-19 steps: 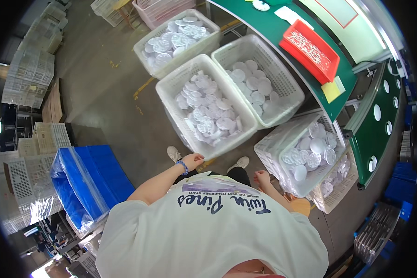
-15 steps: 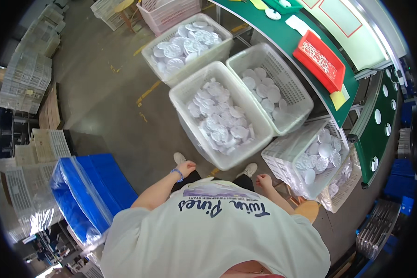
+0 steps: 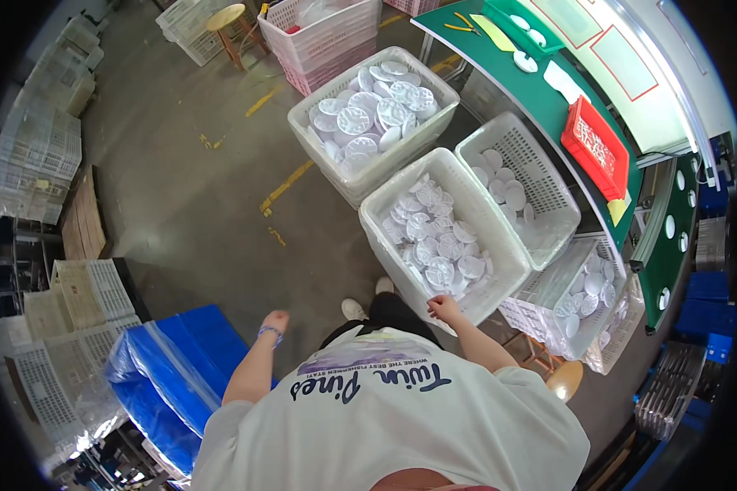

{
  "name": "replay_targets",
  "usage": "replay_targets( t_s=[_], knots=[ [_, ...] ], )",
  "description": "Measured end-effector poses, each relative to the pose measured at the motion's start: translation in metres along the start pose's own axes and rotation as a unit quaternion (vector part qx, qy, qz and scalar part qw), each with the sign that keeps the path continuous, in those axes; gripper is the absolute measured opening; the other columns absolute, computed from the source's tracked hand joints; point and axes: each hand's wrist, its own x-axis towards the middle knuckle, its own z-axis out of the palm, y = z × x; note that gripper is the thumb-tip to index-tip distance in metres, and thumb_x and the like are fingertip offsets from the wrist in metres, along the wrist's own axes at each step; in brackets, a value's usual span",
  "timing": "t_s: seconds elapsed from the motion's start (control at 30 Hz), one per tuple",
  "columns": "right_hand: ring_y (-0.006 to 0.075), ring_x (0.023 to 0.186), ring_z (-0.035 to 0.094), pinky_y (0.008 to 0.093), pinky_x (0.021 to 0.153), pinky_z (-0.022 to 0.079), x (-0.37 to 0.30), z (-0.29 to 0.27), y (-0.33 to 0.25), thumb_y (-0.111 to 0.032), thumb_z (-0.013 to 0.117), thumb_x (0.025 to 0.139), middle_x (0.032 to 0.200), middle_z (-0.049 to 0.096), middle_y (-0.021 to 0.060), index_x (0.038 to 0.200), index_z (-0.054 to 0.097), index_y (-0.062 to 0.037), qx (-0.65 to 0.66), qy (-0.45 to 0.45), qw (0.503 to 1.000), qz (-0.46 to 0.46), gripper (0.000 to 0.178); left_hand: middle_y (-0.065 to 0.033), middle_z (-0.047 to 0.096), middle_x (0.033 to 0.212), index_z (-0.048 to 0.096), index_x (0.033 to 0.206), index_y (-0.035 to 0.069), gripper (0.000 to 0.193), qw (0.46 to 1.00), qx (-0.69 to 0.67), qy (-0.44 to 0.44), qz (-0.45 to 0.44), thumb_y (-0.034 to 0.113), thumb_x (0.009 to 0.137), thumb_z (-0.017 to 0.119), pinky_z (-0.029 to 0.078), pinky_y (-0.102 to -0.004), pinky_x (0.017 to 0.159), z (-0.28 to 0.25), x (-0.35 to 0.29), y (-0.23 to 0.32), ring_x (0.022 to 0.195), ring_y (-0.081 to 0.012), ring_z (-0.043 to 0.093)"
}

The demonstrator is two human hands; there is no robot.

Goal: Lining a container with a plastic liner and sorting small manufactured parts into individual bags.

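My left hand [image 3: 275,320], with a blue band at the wrist, hangs over the floor in a loose fist and holds nothing I can see. Over the near rim of a white crate [image 3: 370,214] is my right hand [image 3: 444,308], fingers loosely curled and a little apart, with nothing in them; whether it touches the rim I cannot tell. Clear round plastic discs [image 3: 439,270] lie heaped in that crate. Another white crate [image 3: 315,159] behind it is piled with similar discs. To the right, a perforated crate [image 3: 558,196] holds some white discs.
A green worktable [image 3: 499,61] carries a red tray [image 3: 571,135] of small parts, pliers [image 3: 463,24] and a green tray [image 3: 558,41]. Near my right side are a tilted crate [image 3: 540,315] and a round stool [image 3: 563,381]. A blue bin [image 3: 184,348] stands left.
My view has shifted left, so crates and table appear farther right. My left hand has swung outward from my body. My right hand now overlaps the near rim of the disc crate.
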Motion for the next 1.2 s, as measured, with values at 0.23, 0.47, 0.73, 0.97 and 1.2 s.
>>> replay_targets(
  t_s=[0.23, 0.47, 0.73, 0.97, 1.2],
  knots=[
    [0.0149, 0.058, 0.062, 0.0270, 0.050, 0.047, 0.104, 0.002, -0.045, -0.022, 0.058, 0.081, 0.071, 0.066, 0.0090, 0.084, 0.065, 0.0010, -0.025, 0.021, 0.999, -0.003, 0.024, -0.0044, 0.064, 0.089, 0.059, 0.108, 0.004, 0.028, 0.941, -0.103, -0.087, 0.309, 0.018, 0.084, 0.060, 0.048, -0.0255, 0.068, -0.070, 0.006, 0.248, 0.074, -0.0115, 0.059],
    [0.0228, 0.068, 0.065, 0.0343, 0.065, 0.050, 0.199, 0.007, -0.238, -0.023, 0.060, 0.078, 0.077, 0.067, 0.0115, 0.088, 0.065, -0.0042, -0.115, 0.151, 0.963, -0.191, 0.022, -0.0059, 0.065, 0.088, 0.059, 0.106, 0.003, 0.027, 0.960, -0.153, -0.161, 0.170, 0.018, 0.083, 0.059, 0.048, -0.0253, 0.075, -0.128, 0.097, 0.258, 0.079, -0.0132, 0.061],
    [0.0288, 0.099, 0.056, 0.0410, 0.079, 0.049, 0.281, 0.051, -0.390, -0.015, 0.062, 0.075, 0.112, 0.054, 0.0115, 0.114, 0.055, -0.0157, -0.241, 0.220, 0.912, -0.248, 0.040, -0.0063, 0.066, 0.089, 0.061, 0.103, 0.001, 0.027, 0.973, 0.053, -0.145, 0.172, 0.017, 0.082, 0.060, 0.049, -0.0263, 0.073, -0.188, 0.235, 0.256, 0.076, -0.0138, 0.061],
    [0.0337, 0.111, 0.048, 0.0431, 0.087, 0.046, 0.387, 0.018, -0.426, -0.015, 0.065, 0.072, 0.130, 0.041, 0.0115, 0.125, 0.044, -0.0162, -0.309, 0.247, 0.913, -0.095, 0.058, -0.0076, 0.065, 0.086, 0.058, 0.106, 0.001, 0.023, 0.967, -0.114, -0.219, 0.063, 0.011, 0.085, 0.054, 0.048, -0.0238, 0.064, -0.280, 0.314, 0.329, 0.069, -0.0114, 0.058],
    [0.0344, 0.115, 0.046, 0.0419, 0.091, 0.044, 0.425, -0.042, -0.474, -0.016, 0.066, 0.072, 0.130, 0.044, 0.0154, 0.123, 0.049, -0.0125, -0.241, 0.292, 0.919, -0.110, 0.054, -0.0051, 0.063, 0.075, 0.058, 0.098, 0.000, 0.016, 0.983, -0.005, -0.174, 0.066, 0.009, 0.087, 0.051, 0.045, -0.0234, 0.054, -0.345, 0.422, 0.314, 0.059, -0.0103, 0.055]
  ],
)
